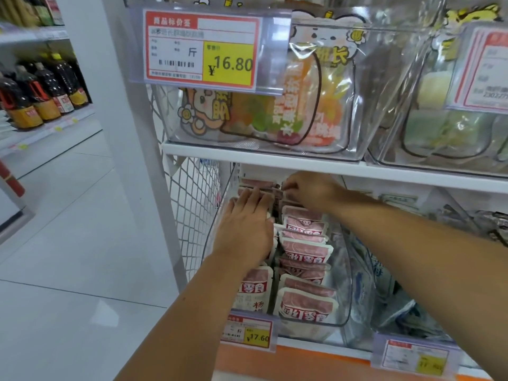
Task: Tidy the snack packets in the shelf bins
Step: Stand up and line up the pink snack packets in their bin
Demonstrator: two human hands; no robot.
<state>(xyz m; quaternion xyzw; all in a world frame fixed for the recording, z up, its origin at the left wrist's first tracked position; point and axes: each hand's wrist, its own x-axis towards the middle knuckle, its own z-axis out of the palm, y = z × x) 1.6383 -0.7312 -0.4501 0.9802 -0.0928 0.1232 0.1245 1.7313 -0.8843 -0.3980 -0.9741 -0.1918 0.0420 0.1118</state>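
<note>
Reaching into the bin (345, 284) under the shelf board (302, 164), both arms stretch out almost straight. The bin is clear and sits at 6 o'clock in the view.

The left arm comes up from 7 o'clock. The left hand (244, 229) lies flat, palm down, on the left row of packets (305, 254). Its fingers are straight and pressed close together. They point to 12 o'clock.

The right arm comes in from 4 o'clock and passes over the right row. The right hand (310, 191) is at the back of the bin, just under the shelf board, with its knuckles up. Its fingers curl toward 9 o'clock and pinch the top edge of the back packet (275, 192). The two hands are near each other, fingertips almost meeting.

The packets are pink and white. They stand in two rows inside the bin, running from 6 o'clock at the front to 12 o'clock at the back.

A small tag (248, 335) hangs at the front of the bin. White mesh (189, 210) is just beside the bin at 9 o'clock. At 12 o'clock a top bin (354, 86) holds bright bags and has a big tag (203, 49). Dark bottles (35, 92) stand far off at 9 o'clock.
</note>
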